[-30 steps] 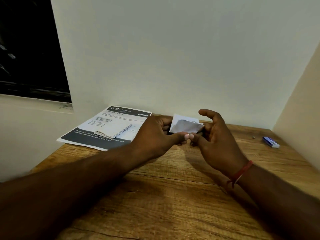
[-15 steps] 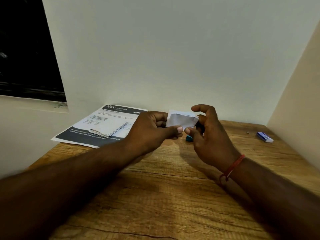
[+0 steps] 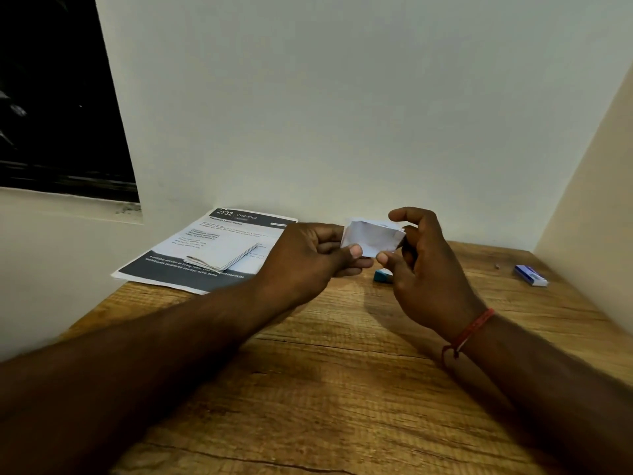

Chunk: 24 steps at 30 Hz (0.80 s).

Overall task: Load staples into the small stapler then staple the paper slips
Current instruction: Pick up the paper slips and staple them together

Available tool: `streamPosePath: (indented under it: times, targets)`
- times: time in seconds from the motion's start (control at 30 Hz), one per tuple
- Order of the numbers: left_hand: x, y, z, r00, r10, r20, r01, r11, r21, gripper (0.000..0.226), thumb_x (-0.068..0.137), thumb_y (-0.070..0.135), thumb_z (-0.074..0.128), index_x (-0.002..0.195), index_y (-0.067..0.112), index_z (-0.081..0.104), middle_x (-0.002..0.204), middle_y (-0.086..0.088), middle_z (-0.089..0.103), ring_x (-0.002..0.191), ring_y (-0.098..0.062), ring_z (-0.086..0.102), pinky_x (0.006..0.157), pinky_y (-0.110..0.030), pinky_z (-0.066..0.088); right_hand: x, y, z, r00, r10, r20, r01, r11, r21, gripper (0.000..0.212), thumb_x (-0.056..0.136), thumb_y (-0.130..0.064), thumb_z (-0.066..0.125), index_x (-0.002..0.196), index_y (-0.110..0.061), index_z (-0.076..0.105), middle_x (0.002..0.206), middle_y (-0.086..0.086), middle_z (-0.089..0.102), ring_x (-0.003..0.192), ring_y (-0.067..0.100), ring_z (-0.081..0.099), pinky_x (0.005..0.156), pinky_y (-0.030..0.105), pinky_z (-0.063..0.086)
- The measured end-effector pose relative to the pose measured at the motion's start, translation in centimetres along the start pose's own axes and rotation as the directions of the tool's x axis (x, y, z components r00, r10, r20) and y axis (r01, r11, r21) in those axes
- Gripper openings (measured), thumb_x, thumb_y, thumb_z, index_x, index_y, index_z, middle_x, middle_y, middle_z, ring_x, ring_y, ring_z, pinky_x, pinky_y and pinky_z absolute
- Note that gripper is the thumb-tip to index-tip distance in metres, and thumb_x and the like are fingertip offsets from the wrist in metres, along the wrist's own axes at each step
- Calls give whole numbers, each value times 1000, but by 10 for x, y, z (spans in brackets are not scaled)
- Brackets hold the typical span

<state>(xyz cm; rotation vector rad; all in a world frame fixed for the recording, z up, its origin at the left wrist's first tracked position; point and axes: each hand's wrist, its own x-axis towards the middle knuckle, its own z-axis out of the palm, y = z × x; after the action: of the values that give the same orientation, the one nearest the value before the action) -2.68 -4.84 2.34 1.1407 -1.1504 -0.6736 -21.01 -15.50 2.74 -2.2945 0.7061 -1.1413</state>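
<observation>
Both your hands hold the paper slips up over the far part of the wooden table (image 3: 342, 389).

Against the wall on the left lies a printed sheet (image 3: 219, 234) with a folded stack of papers (image 3: 222, 258) on top of it. Your left hand (image 3: 301, 258) pinches the left edge of the paper slips (image 3: 371, 236) between thumb and curled fingers. Your right hand (image 3: 424, 282) takes their right side: the thumb tip meets the lower corner, the fingers curl behind the edge, and the forefinger arches above the slips. A red thread band (image 3: 469, 332) circles that wrist. A blue and white staple box (image 3: 530, 275) lies well apart near the right wall. The small teal stapler (image 3: 382, 276) rests on the table just below the slips, half hidden by your right thumb.
</observation>
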Motion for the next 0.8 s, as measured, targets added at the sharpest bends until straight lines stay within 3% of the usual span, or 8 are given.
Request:
streamPosePath:
  times: [0.07,0.17,0.2,0.37,0.5,0.6,0.7,0.8]
  targets:
    - [0,-1,2,1000,-7,21,8,1000,-14,26,108,4,71,134,3,76,112,-16,87,107,-27,86,99,-44,69,-1,1,-1,1000,19,-5,-19,1000,22,60,104,-9,75,146,-34,41,103,6,72,70,7,60,62,17,51]
    - [4,2,-1,1000,-1,3,1,1000,-2,30,110,3,68,139,-1,73,112,-19,87,105,-27,87,98,-43,69,-2,0,-2,1000,30,-8,-30,999,40,62,103,-10,76,145,-39,40,107,8,71,80,21,67,68,32,59]
    - [5,3,-2,1000,5,-5,-5,1000,9,32,110,3,68,141,-2,72,112,-20,86,103,-28,87,96,-42,70,-2,0,-2,1000,23,-13,-22,999,45,62,103,-10,76,144,-39,41,107,8,71,81,23,67,66,29,58]
    - [3,-1,-2,1000,23,-1,-23,1000,14,25,108,3,72,132,2,78,111,-17,87,105,-27,86,95,-37,70,-3,-1,-1,998,62,-16,-60,992,109,59,100,-6,80,145,-29,50,102,2,67,74,1,63,62,15,56]
    - [4,0,-7,999,53,1,-52,998,-30,16,106,13,76,117,4,83,106,-15,88,105,-25,85,97,-37,68,-4,5,-1,995,86,41,-92,980,174,42,92,-12,89,124,-32,71,107,-7,78,88,22,74,82,45,68]
    - [5,1,-13,996,71,-62,-70,997,15,14,105,16,77,110,5,85,98,-13,88,96,-22,86,90,-34,68,-5,2,1,997,48,54,-55,986,156,28,91,-22,91,113,-35,78,102,-9,81,89,23,76,81,46,65]
    - [8,-1,-18,992,115,-53,-106,983,153,16,106,18,77,108,3,85,98,-13,88,98,-25,86,95,-38,69,-6,-2,-3,996,56,64,-71,960,270,14,95,-26,87,108,-29,84,97,-3,86,85,26,81,81,46,67]
    - [9,-1,-19,989,149,-26,-138,961,240,15,107,17,76,105,4,85,96,-11,88,96,-23,86,93,-37,69,-5,-4,-7,992,100,76,-118,949,293,8,95,-26,87,102,-23,86,87,4,86,77,33,79,68,34,66]
